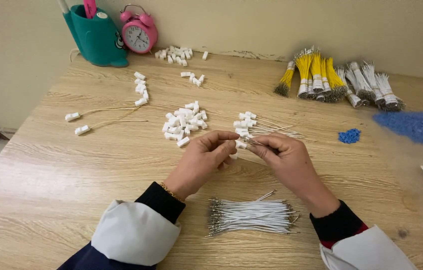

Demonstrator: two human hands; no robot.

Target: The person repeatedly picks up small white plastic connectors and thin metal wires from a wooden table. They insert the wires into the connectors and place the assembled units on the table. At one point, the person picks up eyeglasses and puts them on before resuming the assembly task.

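White plastic connector [241, 144], small & blocky, is pinched between fingertips of left hand [202, 159] and right hand [284, 159], both closed on it, w/ a thin wire [257, 143] running into it from the right hand; just below the hands lies a loose bundle of white wires [251, 216]. Pale wood-grain table [51, 170] holds a pile of white connectors [184, 121], yellow wire bundles [311, 75], blue bits [414, 127]; pink alarm clock [139, 31] stands at the cream wall [281, 22].
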